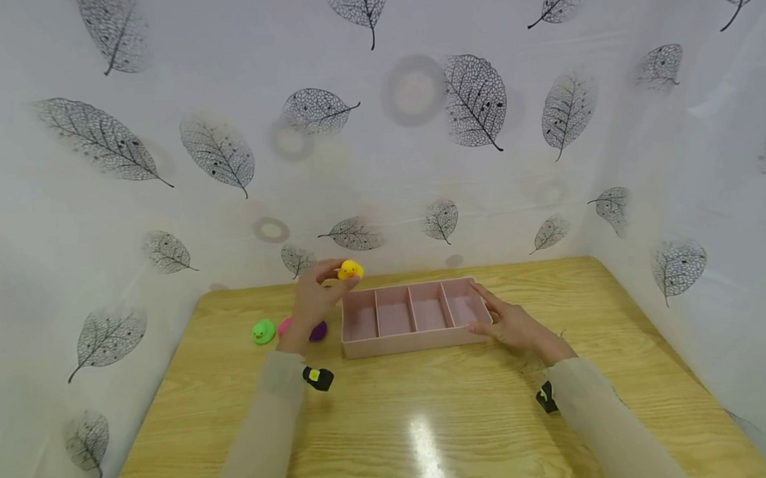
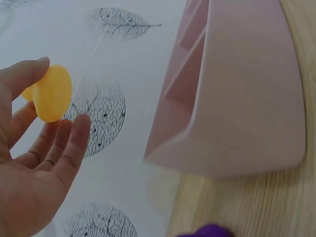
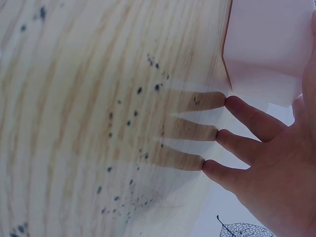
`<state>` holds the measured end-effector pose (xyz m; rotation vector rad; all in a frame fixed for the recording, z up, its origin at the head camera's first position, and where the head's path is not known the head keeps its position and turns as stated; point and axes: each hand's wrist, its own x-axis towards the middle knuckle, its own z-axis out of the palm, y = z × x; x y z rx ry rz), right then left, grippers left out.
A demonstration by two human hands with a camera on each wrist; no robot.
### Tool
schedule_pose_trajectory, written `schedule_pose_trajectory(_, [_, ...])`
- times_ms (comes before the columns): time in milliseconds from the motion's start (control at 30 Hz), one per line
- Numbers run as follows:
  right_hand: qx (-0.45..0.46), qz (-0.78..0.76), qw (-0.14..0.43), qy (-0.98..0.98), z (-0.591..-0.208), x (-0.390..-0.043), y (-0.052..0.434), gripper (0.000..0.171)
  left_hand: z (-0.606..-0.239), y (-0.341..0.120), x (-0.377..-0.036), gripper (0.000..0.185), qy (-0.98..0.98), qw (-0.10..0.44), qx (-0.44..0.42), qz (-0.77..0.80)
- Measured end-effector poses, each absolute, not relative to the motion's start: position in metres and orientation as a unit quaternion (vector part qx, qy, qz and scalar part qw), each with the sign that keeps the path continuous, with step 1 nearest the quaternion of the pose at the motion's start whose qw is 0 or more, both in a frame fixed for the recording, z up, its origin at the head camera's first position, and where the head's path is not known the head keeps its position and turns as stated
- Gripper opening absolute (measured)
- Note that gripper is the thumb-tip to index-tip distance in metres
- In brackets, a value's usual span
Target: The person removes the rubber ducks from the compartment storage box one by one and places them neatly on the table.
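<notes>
A small yellow rubber duck (image 1: 349,270) is pinched between the thumb and fingers of my left hand (image 1: 314,298), above the back left corner of a pink divided box (image 1: 418,342). In the left wrist view the duck (image 2: 55,94) is held up beside the box, apart from it. My right hand (image 1: 515,326) grips the right end of the box, its thumb at the front corner and a finger at the back one. Three fingertips of the right hand (image 3: 281,168) touch the table in the right wrist view. The box's several compartments hold nothing visible.
Left of the box, a green duck (image 1: 263,332), a partly hidden pink toy (image 1: 284,327) and a purple toy (image 1: 319,331) lie on the wooden table (image 1: 389,421). A white leaf-print curtain (image 1: 380,162) hangs behind the table and along its sides.
</notes>
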<state>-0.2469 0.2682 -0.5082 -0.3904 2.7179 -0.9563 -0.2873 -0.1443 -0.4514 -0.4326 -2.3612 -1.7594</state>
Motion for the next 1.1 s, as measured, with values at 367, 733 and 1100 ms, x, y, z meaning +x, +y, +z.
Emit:
schedule_pose_trajectory(367, [-0.139, -0.318, 0.115, 0.931, -0.509, -0.248, 0.269, 0.096, -0.458, -0.192, -0.271, 0.046, -0.800, 0.064, -0.079, -0.592])
schedule_pose_trajectory(733, [-0.138, -0.325, 0.118, 0.928, -0.508, -0.248, 0.269, 0.097, -0.468, -0.231, -0.262, 0.047, -0.816, 0.070, -0.038, -0.573])
schedule_pose_trajectory(1100, [-0.137, -0.323, 0.117, 0.929, -0.508, -0.248, 0.268, 0.096, -0.477, -0.259, -0.255, 0.047, -0.821, 0.079, -0.030, -0.564])
